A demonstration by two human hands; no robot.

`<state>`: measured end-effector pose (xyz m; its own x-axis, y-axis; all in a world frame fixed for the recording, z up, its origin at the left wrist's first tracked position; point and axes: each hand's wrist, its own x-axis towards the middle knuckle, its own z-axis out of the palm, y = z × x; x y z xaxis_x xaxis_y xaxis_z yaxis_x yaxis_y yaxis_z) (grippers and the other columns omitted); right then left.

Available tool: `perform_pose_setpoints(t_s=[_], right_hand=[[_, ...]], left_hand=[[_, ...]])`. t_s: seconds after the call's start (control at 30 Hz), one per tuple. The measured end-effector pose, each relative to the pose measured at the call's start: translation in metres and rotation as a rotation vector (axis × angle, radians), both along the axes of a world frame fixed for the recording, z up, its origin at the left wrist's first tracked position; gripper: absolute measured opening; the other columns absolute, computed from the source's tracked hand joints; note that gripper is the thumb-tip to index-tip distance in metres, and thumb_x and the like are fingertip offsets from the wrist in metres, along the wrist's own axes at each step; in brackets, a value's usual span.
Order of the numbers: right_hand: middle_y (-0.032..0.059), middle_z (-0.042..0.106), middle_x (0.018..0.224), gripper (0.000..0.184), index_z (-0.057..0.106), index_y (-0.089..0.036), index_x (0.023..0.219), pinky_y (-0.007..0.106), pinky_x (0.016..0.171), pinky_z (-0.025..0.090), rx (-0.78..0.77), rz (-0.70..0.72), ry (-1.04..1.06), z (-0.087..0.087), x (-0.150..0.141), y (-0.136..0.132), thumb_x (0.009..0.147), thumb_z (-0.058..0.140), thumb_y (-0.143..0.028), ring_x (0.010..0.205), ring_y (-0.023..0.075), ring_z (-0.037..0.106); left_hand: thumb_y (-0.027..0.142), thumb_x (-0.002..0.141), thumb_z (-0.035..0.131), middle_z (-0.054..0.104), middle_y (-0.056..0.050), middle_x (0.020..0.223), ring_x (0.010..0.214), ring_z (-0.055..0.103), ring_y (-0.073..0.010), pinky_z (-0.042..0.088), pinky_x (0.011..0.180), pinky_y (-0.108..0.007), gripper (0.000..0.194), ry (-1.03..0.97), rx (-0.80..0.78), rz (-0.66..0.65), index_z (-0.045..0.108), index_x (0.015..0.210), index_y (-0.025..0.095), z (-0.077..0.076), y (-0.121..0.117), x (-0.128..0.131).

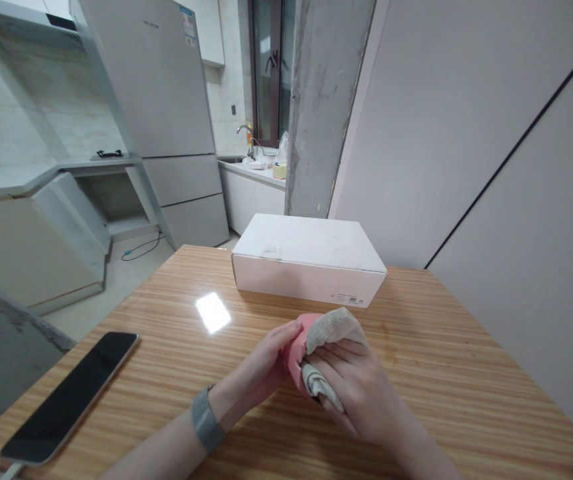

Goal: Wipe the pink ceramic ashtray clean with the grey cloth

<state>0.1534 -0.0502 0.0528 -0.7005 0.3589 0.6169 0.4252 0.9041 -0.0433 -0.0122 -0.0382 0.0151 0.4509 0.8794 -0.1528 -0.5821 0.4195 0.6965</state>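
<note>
My left hand (262, 363), with a grey band (208, 419) round its wrist, is closed on a pink container (295, 353) that looks like a cup or bowl. The container is tilted, its opening turned toward my right hand. A light grey cloth (339, 327) is bunched in my right hand (359, 387), and its fingers push it into the mouth of the pink container. Part of the cloth hangs over the rim. The fingertips of my right hand and the inside of the container are hidden.
A white box (309, 260) lies on the wooden table (446, 360) beyond my hands. At the left edge rests a black phone (74, 397) with a white cable. A fridge (161, 87), a sink tap (246, 132) and kitchen counters stand farther back; a white wall rises at right.
</note>
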Motion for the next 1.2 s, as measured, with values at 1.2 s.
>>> perform_pose_setpoints(t_s=[1.2], right_hand=[[0.0149,0.075,0.096,0.038,0.065,-0.009,0.103,0.041,0.085,0.053,0.109,-0.095,0.009,-0.003,0.005,0.002,0.095,0.032,-0.025,0.086,0.0260,0.070]], left_hand=[[0.027,0.080,0.068,0.069,-0.013,0.111,0.094,0.064,-0.0220,0.045,0.081,-0.029,0.041,-0.035,0.096,-0.068,0.065,0.117,0.012,0.001,0.005,-0.008]])
